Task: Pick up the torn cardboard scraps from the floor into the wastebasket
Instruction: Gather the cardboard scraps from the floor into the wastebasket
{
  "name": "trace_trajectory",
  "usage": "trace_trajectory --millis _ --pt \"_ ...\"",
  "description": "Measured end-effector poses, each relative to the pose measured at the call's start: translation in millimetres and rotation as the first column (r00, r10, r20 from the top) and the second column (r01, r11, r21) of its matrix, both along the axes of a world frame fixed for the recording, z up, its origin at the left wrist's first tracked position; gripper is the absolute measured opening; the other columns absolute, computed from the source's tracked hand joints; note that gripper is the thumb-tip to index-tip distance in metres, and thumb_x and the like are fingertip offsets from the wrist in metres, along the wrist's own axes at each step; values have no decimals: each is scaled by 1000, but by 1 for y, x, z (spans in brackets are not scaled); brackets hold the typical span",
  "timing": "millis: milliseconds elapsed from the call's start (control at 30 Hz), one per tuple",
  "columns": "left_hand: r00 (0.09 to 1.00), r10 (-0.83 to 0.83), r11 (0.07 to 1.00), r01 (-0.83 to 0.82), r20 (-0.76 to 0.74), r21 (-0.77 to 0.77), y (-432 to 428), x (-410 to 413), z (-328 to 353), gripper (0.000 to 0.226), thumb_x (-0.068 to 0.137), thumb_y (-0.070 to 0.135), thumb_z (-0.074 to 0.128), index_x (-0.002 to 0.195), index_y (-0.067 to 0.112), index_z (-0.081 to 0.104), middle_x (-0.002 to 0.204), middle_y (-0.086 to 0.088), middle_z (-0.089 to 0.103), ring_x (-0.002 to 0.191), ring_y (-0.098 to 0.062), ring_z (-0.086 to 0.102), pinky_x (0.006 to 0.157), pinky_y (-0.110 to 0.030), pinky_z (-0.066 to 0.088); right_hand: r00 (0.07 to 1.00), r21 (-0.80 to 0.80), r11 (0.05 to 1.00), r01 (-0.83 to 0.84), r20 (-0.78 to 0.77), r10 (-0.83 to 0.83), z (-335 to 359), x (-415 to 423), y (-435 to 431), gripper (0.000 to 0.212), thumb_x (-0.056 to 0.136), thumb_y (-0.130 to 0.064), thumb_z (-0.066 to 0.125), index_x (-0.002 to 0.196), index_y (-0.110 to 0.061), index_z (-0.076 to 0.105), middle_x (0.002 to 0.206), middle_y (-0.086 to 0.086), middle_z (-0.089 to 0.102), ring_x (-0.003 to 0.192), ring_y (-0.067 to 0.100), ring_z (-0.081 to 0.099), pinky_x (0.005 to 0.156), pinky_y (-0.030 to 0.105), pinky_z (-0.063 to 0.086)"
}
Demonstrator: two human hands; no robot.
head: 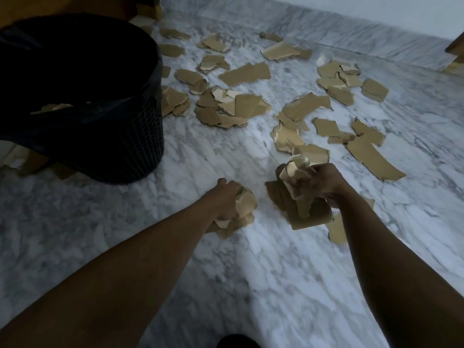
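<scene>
Several torn brown cardboard scraps (233, 109) lie scattered over the marble floor. A black mesh wastebasket (120, 136) with a dark liner stands at the left, and one scrap (51, 108) rests on its rim. My left hand (226, 199) is closed on a small bunch of scraps (247, 202) low to the floor. My right hand (321, 184) grips a crumpled bundle of scraps (293, 172) just above a flat brown piece (301, 217).
A marble skirting (351, 36) and white wall run along the back. Wooden furniture (455, 46) shows at the far right and at the top left. More scraps (15, 156) lie behind the basket. A dark shape (238, 342) sits at the bottom edge.
</scene>
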State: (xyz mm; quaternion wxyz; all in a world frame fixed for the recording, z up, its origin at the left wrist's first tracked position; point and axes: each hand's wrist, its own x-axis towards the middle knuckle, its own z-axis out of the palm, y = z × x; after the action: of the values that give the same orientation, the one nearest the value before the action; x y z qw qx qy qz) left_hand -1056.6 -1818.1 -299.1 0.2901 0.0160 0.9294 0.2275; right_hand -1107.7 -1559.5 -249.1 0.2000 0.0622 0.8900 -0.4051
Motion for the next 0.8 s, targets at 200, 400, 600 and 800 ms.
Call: trace_trajectory --millis 200,400,600,800 --pt "999 38 993 -42 -36 -114 5 -6 -9 101 79 26 76 154 15 8 149 -18 29 135 -37 36 106 -43 40 927 90 953 291 220 -304 4 6 97 34 77 -17 83 102 1 69 91 13 71 82 29 67 73 37 57" --pt "997 55 992 -61 -50 -113 4 -7 -11 94 76 33 80 147 9 24 144 -18 37 131 -36 40 101 -40 42 841 316 843 436 192 -506 -42 53 132 59 68 -29 89 111 4 66 106 18 66 101 34 65 84 44 53" --pt "995 75 991 -81 -60 -109 4 -5 -9 88 72 36 81 141 9 32 139 -16 42 126 -36 45 97 -41 45 893 349 890 294 231 -386 -73 53 100 89 38 -50 83 112 -5 61 112 15 64 108 36 59 94 51 51" --pt "986 144 986 -150 -79 -71 -1 1 -7 80 72 31 80 134 8 36 133 -16 44 119 -35 49 91 -42 47 988 168 986 2 153 -28 -30 47 28 26 81 -31 78 94 -12 66 90 5 64 87 23 61 65 27 45"
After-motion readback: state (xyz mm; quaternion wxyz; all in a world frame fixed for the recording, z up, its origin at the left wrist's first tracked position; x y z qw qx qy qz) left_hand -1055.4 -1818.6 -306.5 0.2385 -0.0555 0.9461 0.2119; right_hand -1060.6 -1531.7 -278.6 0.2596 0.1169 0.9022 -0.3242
